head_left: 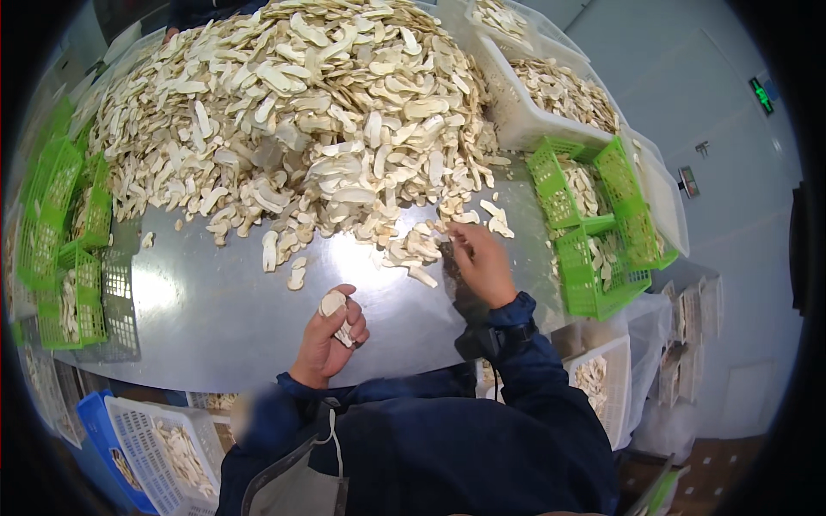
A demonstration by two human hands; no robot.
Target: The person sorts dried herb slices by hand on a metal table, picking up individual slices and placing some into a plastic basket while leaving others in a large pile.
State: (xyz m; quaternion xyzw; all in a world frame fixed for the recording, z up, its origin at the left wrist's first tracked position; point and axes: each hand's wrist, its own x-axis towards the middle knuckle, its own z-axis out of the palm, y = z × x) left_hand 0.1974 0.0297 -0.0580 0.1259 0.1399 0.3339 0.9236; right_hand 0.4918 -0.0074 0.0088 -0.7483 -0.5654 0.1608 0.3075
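A great heap of pale dried mushroom slices (344, 103) covers the far part of the steel table (215, 318). My left hand (325, 337) is held above the near part of the table, its fingers closed around a few mushroom slices (332, 303). To the right, my right hand (483, 265) reaches to the near edge of the heap. Its fingers are bent inward beside loose slices (417, 247), and whatever lies between the fingertips is too small to make out. Some single slices (270, 250) lie on the metal in front of the heap.
Green perforated baskets with slices stand at the right (594, 267) and left (79, 292) table edges. Behind the right baskets is a large white bin (516, 116) of slices. White crates (163, 439) stand below the near edge. Part of another person (202, 12) shows beyond the heap.
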